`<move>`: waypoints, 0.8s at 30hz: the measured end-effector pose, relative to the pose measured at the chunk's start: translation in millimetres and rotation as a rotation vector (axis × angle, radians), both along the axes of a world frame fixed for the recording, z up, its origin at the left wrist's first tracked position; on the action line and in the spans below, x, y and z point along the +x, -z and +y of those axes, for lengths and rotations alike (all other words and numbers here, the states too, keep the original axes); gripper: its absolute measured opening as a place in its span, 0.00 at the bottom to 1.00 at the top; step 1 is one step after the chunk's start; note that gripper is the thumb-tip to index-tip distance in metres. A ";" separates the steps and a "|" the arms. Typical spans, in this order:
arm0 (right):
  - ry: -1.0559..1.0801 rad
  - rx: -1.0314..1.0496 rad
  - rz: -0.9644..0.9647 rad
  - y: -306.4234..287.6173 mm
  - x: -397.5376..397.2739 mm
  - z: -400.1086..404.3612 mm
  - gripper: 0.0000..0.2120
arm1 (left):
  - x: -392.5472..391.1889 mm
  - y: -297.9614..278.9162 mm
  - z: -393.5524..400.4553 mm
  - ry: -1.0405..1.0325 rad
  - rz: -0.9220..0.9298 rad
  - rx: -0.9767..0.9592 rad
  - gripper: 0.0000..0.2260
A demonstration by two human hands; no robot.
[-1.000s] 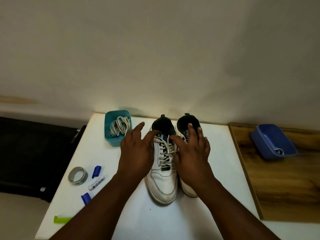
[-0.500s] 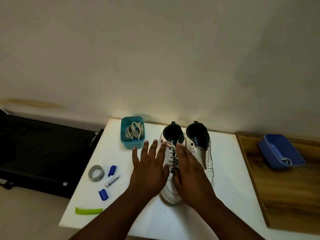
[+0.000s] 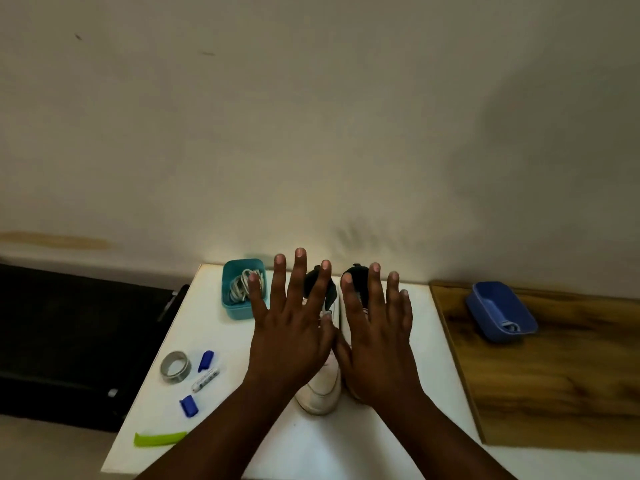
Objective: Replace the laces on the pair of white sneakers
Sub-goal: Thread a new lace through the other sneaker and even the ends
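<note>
both hands are spread flat, fingers straight, holding nothing: left hand (image 3: 291, 336), right hand (image 3: 377, 341). the white sneakers (image 3: 322, 386) stand on the worktop (image 3: 346, 445) directly beneath them, toes toward the person. replacement laces (image 3: 242, 284) lie in the teal box (image 3: 242, 310), nearest the left hand.

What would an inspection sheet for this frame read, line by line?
Surface: white rectangular table, brown wooden board at right.
Job's things: pair of white sneakers mostly hidden behind the hands; teal plastic tub holding coiled pale laces.
Clutter: grey tape roll, two blue caps, white marker, green strip; blue plastic tray on the board.
Grip: left hand and right hand flat, fingers spread, holding nothing.
Cables: nothing seen.
Surroundings: plain wall; black furniture at left.
</note>
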State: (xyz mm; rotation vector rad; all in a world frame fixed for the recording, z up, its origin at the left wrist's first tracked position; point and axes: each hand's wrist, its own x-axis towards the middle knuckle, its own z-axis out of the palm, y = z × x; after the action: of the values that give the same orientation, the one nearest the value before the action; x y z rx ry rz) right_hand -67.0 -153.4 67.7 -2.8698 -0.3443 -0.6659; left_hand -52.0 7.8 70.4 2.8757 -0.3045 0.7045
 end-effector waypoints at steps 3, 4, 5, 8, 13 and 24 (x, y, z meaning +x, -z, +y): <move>0.028 -0.018 -0.003 -23.0 -7.8 -13.1 0.39 | -8.3 -21.3 -11.7 0.011 -0.031 0.003 0.36; 0.040 -0.016 -0.008 -30.7 -11.8 -19.8 0.39 | -11.6 -29.2 -17.9 0.020 -0.045 0.003 0.35; 0.049 -0.016 -0.023 -37.5 -15.0 -26.0 0.39 | -14.0 -36.7 -23.5 0.029 -0.063 0.006 0.35; 0.081 -0.016 -0.116 -61.9 -25.6 -48.1 0.39 | -19.1 -65.6 -37.9 0.049 -0.145 0.011 0.35; 0.139 -0.012 -0.246 -116.6 -39.9 -93.0 0.42 | -20.8 -121.6 -61.2 0.069 -0.243 -0.016 0.36; 0.261 0.232 -0.190 -128.8 -31.2 -228.6 0.30 | -7.3 -115.3 -215.5 0.356 -0.222 -0.038 0.34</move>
State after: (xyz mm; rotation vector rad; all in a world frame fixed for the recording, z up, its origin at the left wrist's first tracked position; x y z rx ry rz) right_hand -98.2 -382.1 196.5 -2.6579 0.0832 -0.9583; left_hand -59.3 -207.7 185.7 2.6044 -0.7981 0.9419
